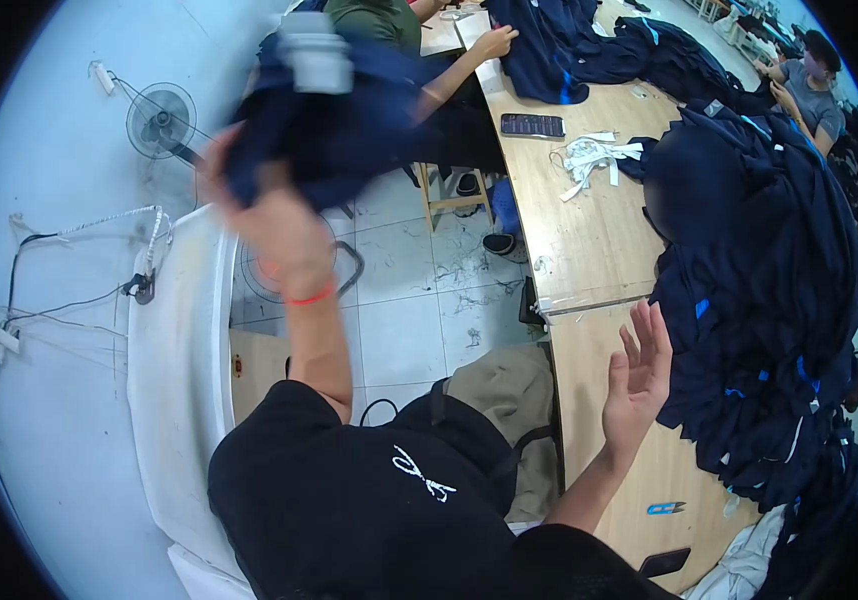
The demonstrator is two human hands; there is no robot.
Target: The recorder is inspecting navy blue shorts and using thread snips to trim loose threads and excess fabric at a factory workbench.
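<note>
Lifted out to the far left, my left hand (289,235) grips a bunched navy garment (359,140), both smeared by motion. A whitish patch shows near the garment's top; its exact kind I cannot make out. Above the table's left edge my right hand (639,375) is raised with fingers apart, holding nothing. It is nearest to the large heap of navy garments (759,290) with bright blue bits, which covers the right side of the wooden table (589,250). Blue thread snips (665,508) lie on the table, nearer to me than that hand.
A dark phone (666,562) is at the near edge, beside white cloth (744,555). White strips (599,165) and another phone (532,125) lie farther off. Across the table's far end, a person in green (374,22) handles navy cloth. A fan (161,120) stands left.
</note>
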